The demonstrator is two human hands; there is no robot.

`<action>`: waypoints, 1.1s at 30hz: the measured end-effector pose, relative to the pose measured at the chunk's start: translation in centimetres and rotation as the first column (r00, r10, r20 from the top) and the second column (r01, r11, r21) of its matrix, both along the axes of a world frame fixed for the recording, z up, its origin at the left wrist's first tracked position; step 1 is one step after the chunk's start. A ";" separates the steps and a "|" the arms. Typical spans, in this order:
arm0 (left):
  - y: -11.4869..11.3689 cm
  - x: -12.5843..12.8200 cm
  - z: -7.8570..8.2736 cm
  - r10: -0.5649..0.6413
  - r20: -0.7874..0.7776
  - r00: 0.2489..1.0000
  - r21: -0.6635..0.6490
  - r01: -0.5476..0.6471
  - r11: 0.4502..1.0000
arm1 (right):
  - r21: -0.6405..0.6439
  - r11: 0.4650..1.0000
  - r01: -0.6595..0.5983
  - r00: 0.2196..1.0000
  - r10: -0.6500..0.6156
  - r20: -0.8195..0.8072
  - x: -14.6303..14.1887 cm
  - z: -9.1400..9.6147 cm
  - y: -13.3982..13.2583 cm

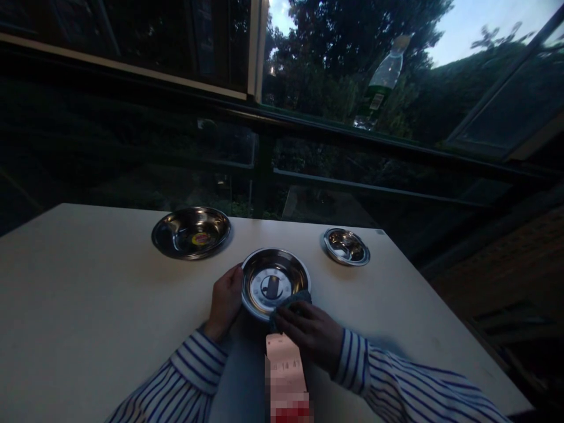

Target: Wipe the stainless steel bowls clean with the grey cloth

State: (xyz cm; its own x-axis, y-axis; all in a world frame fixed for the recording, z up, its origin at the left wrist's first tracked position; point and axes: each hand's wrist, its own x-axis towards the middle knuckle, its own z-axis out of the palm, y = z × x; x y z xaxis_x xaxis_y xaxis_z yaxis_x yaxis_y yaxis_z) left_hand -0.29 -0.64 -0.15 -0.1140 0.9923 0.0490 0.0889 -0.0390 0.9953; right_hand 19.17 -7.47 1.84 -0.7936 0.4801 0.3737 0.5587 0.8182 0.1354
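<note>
A steel bowl [274,281] stands on the white table [88,305] right in front of me. My left hand [225,301] grips its left rim, fingers curled round the edge. A dark blue-grey cloth [291,303] lies pressed against the bowl's near right rim under the fingers of my right hand [311,333]. Both wrists wear striped sleeves.
A larger steel bowl [191,232] with a sticker inside sits at the back left. A small steel dish [346,246] sits at the back right. A pink tag [285,376] hangs in front of me. Beyond the table runs a dark railing with a plastic bottle [384,76] above it.
</note>
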 end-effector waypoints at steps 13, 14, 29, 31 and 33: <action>0.0 0.4 -0.3 0.043 0.010 0.999 -0.004 -0.042 0.999 | 0.081 0.995 0.055 0.996 -0.049 -0.075 -2.0 0.1 -0.7; 0.0 0.4 -0.2 0.048 0.000 0.999 0.000 -0.048 0.999 | 0.070 0.996 0.053 0.996 -0.048 -0.076 -2.9 0.2 -0.8; -0.2 1.1 -1.0 0.107 0.068 0.992 -0.015 -0.106 0.994 | 0.104 0.993 0.049 0.998 -0.052 0.026 -2.2 0.3 -0.9; -0.4 1.0 -1.1 0.111 0.086 0.990 -0.019 -0.110 0.994 | 0.088 0.993 0.073 0.996 -0.076 0.037 -4.1 0.4 -0.3; -0.6 0.9 -1.1 0.110 0.103 0.989 -0.023 -0.108 0.994 | 0.077 0.994 0.083 0.995 -0.087 0.051 -4.9 0.6 0.4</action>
